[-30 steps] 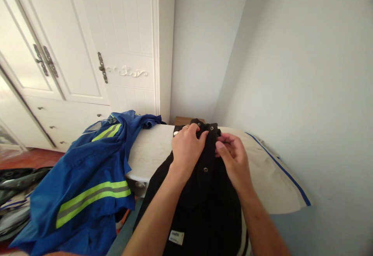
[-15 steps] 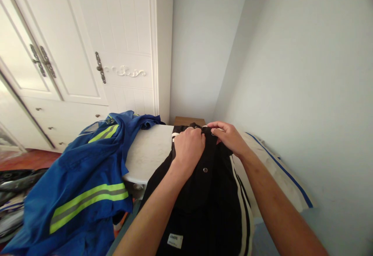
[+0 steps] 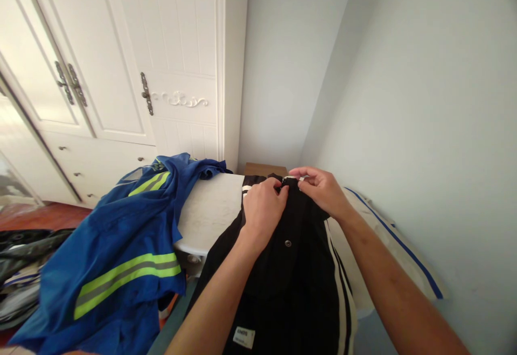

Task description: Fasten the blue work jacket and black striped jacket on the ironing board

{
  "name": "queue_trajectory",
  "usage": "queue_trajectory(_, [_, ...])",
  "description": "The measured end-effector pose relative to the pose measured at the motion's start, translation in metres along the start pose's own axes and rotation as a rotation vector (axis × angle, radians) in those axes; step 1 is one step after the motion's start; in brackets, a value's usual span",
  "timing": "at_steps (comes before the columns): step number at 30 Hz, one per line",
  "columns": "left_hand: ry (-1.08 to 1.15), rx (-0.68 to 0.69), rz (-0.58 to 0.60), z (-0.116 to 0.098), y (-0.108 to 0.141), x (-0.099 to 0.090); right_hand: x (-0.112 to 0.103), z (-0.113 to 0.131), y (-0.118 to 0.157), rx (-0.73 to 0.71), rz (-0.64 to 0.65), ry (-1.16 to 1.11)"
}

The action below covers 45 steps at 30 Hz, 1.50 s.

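A black jacket (image 3: 278, 285) with white side stripes, a snap button and a small white label lies spread before me, over a white tabletop (image 3: 212, 209). At its far end, my left hand (image 3: 264, 204) is closed, thumb and fingers pinching the collar edge. Just to the right, my right hand (image 3: 319, 188) pinches the same edge, with a bit of white showing at the fingertips. Part of the collar is hidden behind my fingers.
Left of the jacket, a blue garment (image 3: 117, 252) with yellow-green reflective bands drapes over the table. A white wardrobe (image 3: 181, 48) stands behind. White fabric with a blue stripe (image 3: 396, 242) lies along the right wall. Other clothes (image 3: 24, 274) are piled at far left.
My left hand has turned slightly, so its thumb and fingertips show more at the collar. The right hand's pinch stays near the same spot. The view has shifted slightly left.
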<state>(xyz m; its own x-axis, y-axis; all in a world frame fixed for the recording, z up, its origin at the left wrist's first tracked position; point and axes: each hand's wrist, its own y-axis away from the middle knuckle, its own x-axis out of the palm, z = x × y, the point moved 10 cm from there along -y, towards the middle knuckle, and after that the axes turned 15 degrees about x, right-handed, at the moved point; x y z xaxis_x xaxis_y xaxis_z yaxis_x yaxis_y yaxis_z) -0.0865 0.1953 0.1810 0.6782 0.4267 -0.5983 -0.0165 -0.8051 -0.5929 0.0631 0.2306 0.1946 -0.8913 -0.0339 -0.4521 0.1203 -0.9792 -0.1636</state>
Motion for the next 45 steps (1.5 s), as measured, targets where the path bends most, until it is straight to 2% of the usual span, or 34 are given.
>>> queue_trajectory(2, [0.056,0.017,0.0,0.0,-0.001,0.002,-0.001,0.003,0.004,-0.067,-0.016,-0.023])
queue_trajectory(5, [0.3,-0.035,-0.002,0.013,-0.004,0.012,0.0,0.005,0.008,-0.116,-0.011,-0.067])
queue_trajectory(8, [0.525,-0.081,0.024,0.023,-0.004,0.024,0.001,0.005,0.01,-0.101,0.0,-0.097])
queue_trajectory(11, [0.597,-0.069,0.046,0.021,-0.003,0.027,0.002,0.005,0.01,-0.057,0.008,-0.046])
queue_trajectory(15, [0.589,-0.026,0.062,0.01,0.0,0.023,0.006,0.015,0.009,-0.1,0.008,0.17])
queue_trajectory(18, [0.532,0.004,0.067,0.003,0.003,0.017,0.009,0.021,0.009,-0.14,0.005,0.236])
queue_trajectory(22, [0.475,0.037,0.102,-0.004,0.01,0.011,0.009,0.016,0.008,-0.087,0.009,0.135])
queue_trajectory(26, [0.379,0.026,0.095,-0.006,0.019,0.001,0.008,0.006,0.004,0.034,0.025,-0.059])
queue_trajectory(29, [0.375,0.007,0.143,-0.006,0.032,0.005,-0.003,-0.002,-0.003,0.117,-0.02,-0.183])
queue_trajectory(32, [0.41,-0.038,0.186,0.0,0.056,0.012,-0.021,-0.004,-0.007,0.117,-0.12,-0.186])
queue_trajectory(35, [0.42,-0.118,0.217,0.014,0.092,0.015,-0.031,-0.002,-0.006,0.098,-0.186,-0.18])
queue_trajectory(39, [0.376,-0.243,0.293,0.044,0.156,0.021,-0.041,-0.001,-0.005,0.074,-0.262,-0.243])
queue_trajectory(42, [0.36,-0.324,0.378,0.072,0.206,0.032,-0.05,-0.002,-0.005,0.051,-0.33,-0.296])
queue_trajectory(45, [0.381,-0.386,0.43,0.096,0.244,0.044,-0.054,-0.001,-0.007,0.016,-0.346,-0.292])
